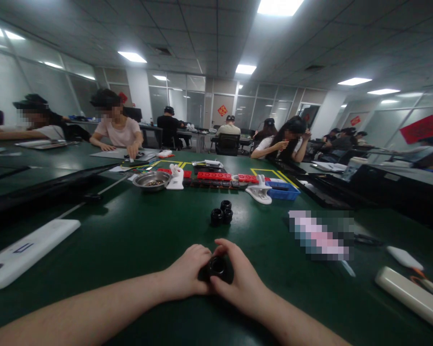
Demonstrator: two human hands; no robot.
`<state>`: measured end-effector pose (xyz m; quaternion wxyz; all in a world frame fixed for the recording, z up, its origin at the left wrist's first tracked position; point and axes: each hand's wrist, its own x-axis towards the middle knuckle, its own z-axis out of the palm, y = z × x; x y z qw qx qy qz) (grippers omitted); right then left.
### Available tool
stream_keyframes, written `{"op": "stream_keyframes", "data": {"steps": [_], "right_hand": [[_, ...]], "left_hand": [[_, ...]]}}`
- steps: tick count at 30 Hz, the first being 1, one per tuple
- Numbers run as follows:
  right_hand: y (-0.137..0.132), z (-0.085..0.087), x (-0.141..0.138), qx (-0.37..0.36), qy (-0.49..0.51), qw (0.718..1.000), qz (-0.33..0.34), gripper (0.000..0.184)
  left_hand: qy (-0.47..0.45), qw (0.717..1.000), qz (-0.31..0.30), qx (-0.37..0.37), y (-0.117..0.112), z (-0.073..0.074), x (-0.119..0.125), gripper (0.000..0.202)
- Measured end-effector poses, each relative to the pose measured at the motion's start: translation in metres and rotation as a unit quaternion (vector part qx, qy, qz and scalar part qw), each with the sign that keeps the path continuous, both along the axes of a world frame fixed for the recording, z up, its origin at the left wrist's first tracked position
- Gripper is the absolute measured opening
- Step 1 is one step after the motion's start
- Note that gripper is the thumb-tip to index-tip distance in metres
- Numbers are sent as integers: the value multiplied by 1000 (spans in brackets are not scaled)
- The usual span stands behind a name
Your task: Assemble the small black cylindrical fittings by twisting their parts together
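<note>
Both my hands meet near the front edge of the green table (137, 235). My left hand (185, 271) and my right hand (240, 281) are closed around a small black ring-shaped part (216, 266), gripping it from either side. A little farther out lies a cluster of three similar black round parts (222, 214). Beyond them stretches a row of red blocks (214, 176) on a dark strip.
A metal bowl (151, 181) and white holders (176, 177) (260, 192) stand mid-table, with a blue tray (283, 190) to the right. White devices lie at the left (25, 252) and right (411, 295) edges. Several people sit at tables behind.
</note>
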<state>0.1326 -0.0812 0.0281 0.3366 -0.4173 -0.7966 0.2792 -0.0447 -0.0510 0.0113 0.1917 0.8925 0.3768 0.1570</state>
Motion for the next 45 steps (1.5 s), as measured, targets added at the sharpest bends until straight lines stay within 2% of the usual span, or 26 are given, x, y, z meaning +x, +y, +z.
{"op": "stream_keyframes", "data": {"steps": [2, 4, 6, 10, 12, 15, 17, 19, 21, 24, 26, 30, 32, 37, 39, 41, 45], "right_hand": [[-1, 1, 2, 8, 8, 998, 56, 69], [-3, 4, 4, 9, 11, 997, 76, 73], [-3, 5, 4, 9, 12, 999, 50, 72], [1, 2, -1, 5, -4, 999, -43, 62], [2, 0, -1, 3, -9, 998, -59, 58], [0, 0, 0, 16, 3, 1000, -6, 56], [-2, 3, 2, 26, 7, 999, 47, 62], [-4, 5, 3, 30, 2, 997, 69, 67], [-4, 5, 2, 31, -4, 998, 46, 66], [-1, 2, -1, 24, -12, 999, -25, 58], [0, 1, -1, 16, -10, 999, -40, 53], [-1, 1, 2, 28, 11, 999, 43, 60], [-3, 3, 3, 34, 13, 997, 63, 65], [0, 3, 0, 21, -4, 999, -34, 55], [1, 2, -1, 13, -8, 999, -50, 50], [1, 1, 0, 14, -1, 1000, -24, 47], [-1, 2, 2, 26, 17, 999, 41, 59]], "left_hand": [[-8, 1000, -11, -2, 0, -1, 0, 46], [-15, 1000, -19, 1, 0, -1, 0, 47], [-16, 1000, -17, 7, 0, -1, 0, 41], [-8, 1000, -10, 10, 0, 0, 0, 35], [-4, 1000, -2, 12, 0, 0, 1, 34], [-6, 1000, -3, 12, 0, -1, 1, 37], [-12, 1000, -14, 7, 0, -2, 0, 45], [-15, 1000, -19, 5, 1, -3, -1, 46], [-13, 1000, -14, 5, 1, -4, -2, 42], [-10, 1000, -6, 3, 1, -3, -1, 38], [-7, 1000, -3, 1, 0, -2, 0, 36], [-6, 1000, -7, 6, 0, -2, 0, 39], [-10, 1000, -14, 8, 0, -2, -1, 41], [-8, 1000, -5, 5, 0, 0, 0, 36], [-6, 1000, -2, 1, -1, 3, 0, 34], [-8, 1000, 0, -4, -2, 3, 1, 35], [-12, 1000, -6, -5, -1, 1, 0, 42]]}}
